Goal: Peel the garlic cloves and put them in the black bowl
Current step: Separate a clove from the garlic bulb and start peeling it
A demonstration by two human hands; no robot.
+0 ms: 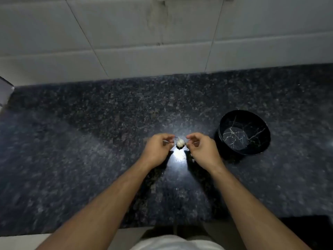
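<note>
One garlic bulb [180,142] sits between two hands, the left hand [158,149] and the right hand [202,147], and one black bowl [243,132] stands just right of the right hand on one dark speckled counter [90,141].

left hand [158,149]: fingers curled | right hand [202,150]: fingers curled

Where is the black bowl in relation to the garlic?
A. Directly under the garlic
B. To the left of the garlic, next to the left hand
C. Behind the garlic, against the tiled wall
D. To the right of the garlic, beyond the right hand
D: the black bowl stands on the counter to the right of the garlic, past the right hand, and looks empty.
</note>
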